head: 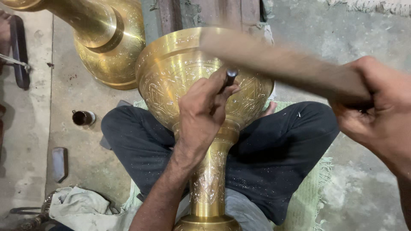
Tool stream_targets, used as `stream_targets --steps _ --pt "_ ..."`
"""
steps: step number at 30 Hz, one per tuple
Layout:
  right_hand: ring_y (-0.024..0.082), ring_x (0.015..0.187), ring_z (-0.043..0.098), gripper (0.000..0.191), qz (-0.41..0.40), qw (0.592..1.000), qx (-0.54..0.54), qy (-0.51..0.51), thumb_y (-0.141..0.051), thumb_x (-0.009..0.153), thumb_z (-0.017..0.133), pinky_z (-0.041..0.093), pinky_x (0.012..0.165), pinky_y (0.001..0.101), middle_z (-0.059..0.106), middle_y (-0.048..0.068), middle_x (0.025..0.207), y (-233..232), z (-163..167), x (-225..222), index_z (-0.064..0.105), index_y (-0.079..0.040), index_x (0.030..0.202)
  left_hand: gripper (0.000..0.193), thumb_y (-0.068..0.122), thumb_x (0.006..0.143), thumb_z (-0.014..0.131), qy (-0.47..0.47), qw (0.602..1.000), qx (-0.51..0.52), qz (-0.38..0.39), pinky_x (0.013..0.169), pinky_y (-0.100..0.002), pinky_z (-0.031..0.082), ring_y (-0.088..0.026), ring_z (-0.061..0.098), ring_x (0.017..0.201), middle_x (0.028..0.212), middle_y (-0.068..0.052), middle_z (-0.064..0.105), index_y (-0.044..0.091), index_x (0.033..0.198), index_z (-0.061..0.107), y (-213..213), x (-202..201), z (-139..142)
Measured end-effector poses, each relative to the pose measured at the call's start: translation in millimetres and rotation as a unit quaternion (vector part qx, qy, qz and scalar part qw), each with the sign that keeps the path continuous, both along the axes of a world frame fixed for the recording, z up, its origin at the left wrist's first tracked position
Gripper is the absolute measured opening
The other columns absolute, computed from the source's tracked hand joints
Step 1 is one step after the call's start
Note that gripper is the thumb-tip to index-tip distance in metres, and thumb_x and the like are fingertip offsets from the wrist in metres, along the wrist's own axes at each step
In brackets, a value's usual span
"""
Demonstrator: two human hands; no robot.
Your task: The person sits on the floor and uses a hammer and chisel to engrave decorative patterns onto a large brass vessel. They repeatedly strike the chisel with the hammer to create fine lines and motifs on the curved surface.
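Left hand [201, 113] at mid-frame, fingers [222, 92] pinched tight round a short dark chisel [230, 78], its tip set against the engraved bowl of the big brass vase [171, 75]. Right hand [379, 111] at the right edge, fingers wrapped firmly on a wooden mallet handle [282, 64] that streaks across the upper middle, blurred, so its head is hard to make out. The vase lies in the person's lap, bowl at centre top, stem [209, 179] running to the bottom edge between crossed legs in dark trousers [278, 158]. A second brass vessel [107, 38] sits upper left, just beside the bowl. On the concrete floor [77, 85] at left, a small dark cup [82, 117]; a pale cloth [85, 209] lower left; a green mat [308, 201] under the legs.
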State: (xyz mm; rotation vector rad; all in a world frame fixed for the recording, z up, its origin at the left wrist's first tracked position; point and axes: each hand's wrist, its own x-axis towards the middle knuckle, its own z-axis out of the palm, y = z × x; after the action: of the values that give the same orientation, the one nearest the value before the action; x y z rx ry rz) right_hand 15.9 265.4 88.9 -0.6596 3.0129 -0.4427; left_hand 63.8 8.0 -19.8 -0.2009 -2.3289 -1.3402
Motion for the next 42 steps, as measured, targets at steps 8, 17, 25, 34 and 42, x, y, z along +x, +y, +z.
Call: stream_targets --steps 8,17,25,34,42 --pt "0.022 0.068 0.069 0.032 0.016 1.0 -0.006 0.026 0.012 0.078 0.075 0.055 0.059 0.032 0.069 0.018 0.081 10 -6 7 0.068 0.007 0.109 0.027 0.01 0.101 0.077 -0.027 0.998 -0.05 0.007 0.071 -0.029 0.064 -0.014 0.07 0.085 0.093 -0.007 0.075 0.007 0.126 0.067 2 6 8" --pt "0.009 0.083 0.063 0.032 -0.035 0.962 -0.258 -0.075 0.004 0.096 0.064 0.052 0.072 0.0235 0.062 0.007 0.097 55 -57 -5 0.054 -0.002 0.126 0.042 -0.006 0.1 0.069 -0.021 1.0 0.011 0.0 0.07 -0.023 0.067 -0.011 0.072 0.089 0.106 -0.005 0.076 0.011 0.138 0.063 -1 3 -1" --pt "0.009 0.072 0.064 0.034 -0.006 0.97 -0.23 -0.078 0.002 0.09 0.068 0.052 0.065 0.0232 0.062 0.007 0.088 31 -29 -6 0.055 -0.002 0.121 0.046 -0.007 0.098 0.07 -0.05 0.999 0.014 0.011 0.071 -0.023 0.067 -0.012 0.072 0.087 0.101 -0.005 0.076 0.011 0.139 0.062 3 4 3" --pt "0.021 0.065 0.066 0.026 0.015 1.0 0.007 0.016 0.006 0.081 0.075 0.053 0.057 0.034 0.065 0.016 0.078 -7 3 -2 0.066 0.003 0.106 0.033 0.012 0.095 0.083 -0.081 0.994 -0.056 0.043 0.065 -0.031 0.062 -0.017 0.07 0.075 0.086 -0.006 0.075 0.008 0.125 0.07 3 3 7" --pt "0.021 0.066 0.066 0.027 0.021 0.999 0.025 0.025 0.004 0.084 0.074 0.054 0.059 0.0331 0.067 0.015 0.078 -5 2 3 0.067 0.002 0.109 0.015 0.01 0.096 0.082 -0.027 0.999 -0.016 0.03 0.064 -0.032 0.056 -0.015 0.066 0.075 0.084 -0.006 0.071 0.007 0.105 0.07 3 5 9"
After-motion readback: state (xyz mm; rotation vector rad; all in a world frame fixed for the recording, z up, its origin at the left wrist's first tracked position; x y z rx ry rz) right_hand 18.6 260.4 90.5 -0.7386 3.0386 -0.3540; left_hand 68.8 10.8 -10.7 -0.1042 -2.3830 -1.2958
